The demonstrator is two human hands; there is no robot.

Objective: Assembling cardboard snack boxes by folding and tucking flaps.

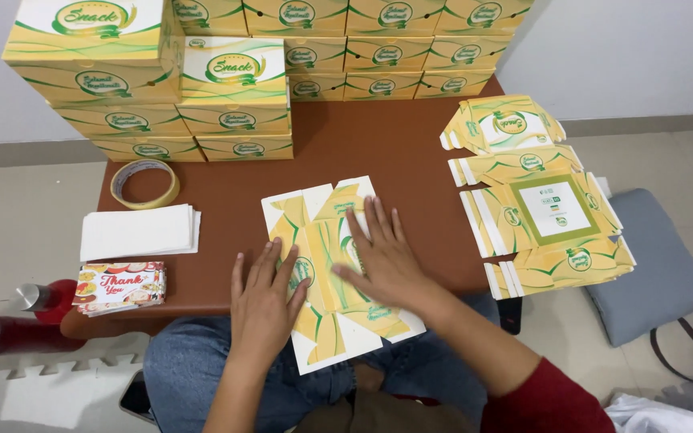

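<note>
Your left hand (262,309) and right hand (385,255) press, fingers spread, on one flat yellow-green cardboard box blank (332,273); many folded boxes (234,80) stand stacked, more flat blanks (543,212) wait.

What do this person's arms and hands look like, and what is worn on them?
Both hands are bare: no gloves, rings or watch show on the left hand or right hand. The left forearm is uncovered. The right arm has a dark red sleeve pushed up toward the elbow.
</note>
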